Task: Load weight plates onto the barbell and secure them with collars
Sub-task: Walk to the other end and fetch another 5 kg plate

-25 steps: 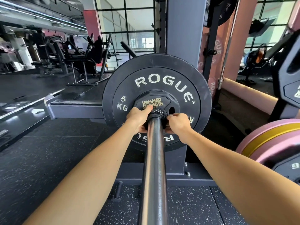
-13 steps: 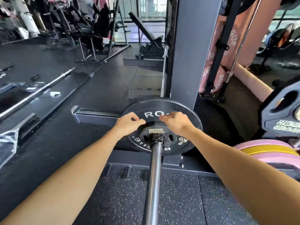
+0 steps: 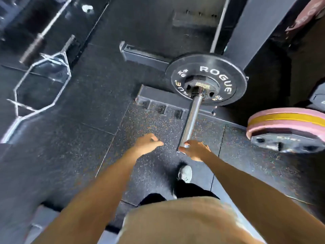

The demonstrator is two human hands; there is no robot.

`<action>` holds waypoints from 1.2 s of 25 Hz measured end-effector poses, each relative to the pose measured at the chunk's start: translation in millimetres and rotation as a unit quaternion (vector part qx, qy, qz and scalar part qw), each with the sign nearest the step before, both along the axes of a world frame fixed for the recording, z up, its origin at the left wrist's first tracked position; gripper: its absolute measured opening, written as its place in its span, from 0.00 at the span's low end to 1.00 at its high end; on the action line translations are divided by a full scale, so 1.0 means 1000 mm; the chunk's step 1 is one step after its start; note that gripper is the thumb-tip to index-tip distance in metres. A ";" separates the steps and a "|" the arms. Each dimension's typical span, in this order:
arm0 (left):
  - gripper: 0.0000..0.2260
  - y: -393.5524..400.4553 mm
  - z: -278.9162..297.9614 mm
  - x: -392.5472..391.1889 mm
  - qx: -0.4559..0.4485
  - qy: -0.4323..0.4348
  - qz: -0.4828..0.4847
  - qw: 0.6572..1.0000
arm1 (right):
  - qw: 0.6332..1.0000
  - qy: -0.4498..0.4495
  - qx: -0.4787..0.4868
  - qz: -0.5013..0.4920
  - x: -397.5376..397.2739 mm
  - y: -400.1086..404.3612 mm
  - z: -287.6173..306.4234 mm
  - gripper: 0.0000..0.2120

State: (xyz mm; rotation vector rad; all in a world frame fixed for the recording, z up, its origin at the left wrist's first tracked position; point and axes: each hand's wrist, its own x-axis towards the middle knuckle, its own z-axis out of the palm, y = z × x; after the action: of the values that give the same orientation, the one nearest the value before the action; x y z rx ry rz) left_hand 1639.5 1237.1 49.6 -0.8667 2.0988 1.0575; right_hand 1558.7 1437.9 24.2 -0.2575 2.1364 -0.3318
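Rubber gym floor (image 3: 158, 124): one barbell (image 3: 191, 118), two black plates (image 3: 205, 78), two hands (image 3: 149, 142).

The barbell sleeve (image 3: 191, 120) runs from the right hand (image 3: 197, 150) toward one o'clock, where the large plate (image 3: 207, 67) sits on it with a smaller plate (image 3: 202, 85) in front. The left hand (image 3: 146, 143) hangs at the sleeve end's nine o'clock, apart from it. A stack of plates (image 3: 288, 127) lies at three o'clock of the sleeve, a hex bar (image 3: 42, 85) well off at nine o'clock.

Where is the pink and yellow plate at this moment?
In the head view the pink and yellow plate is at the right edge, stacked on a dark plate, to the right of the barbell sleeve and the right hand.
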 end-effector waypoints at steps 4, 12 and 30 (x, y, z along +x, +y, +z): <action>0.23 -0.003 -0.031 0.078 0.017 -0.084 0.083 0.993 | 0.990 -0.052 0.054 0.118 0.032 -0.010 -0.022 0.28; 0.22 -0.108 -0.075 0.128 0.038 -0.101 0.277 0.955 | 0.973 -0.067 0.018 0.219 -0.024 -0.166 -0.037 0.26; 0.27 -0.621 -0.078 -0.061 0.036 -0.100 0.147 0.983 | 0.973 -0.054 -0.007 0.224 -0.175 -0.652 -0.033 0.24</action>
State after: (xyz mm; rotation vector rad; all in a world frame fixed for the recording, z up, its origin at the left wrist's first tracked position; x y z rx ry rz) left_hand 1578.7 616.2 -28.1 -1.2205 1.7922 1.1338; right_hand 1384.0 785.8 -8.7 -0.6996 1.9023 -0.0938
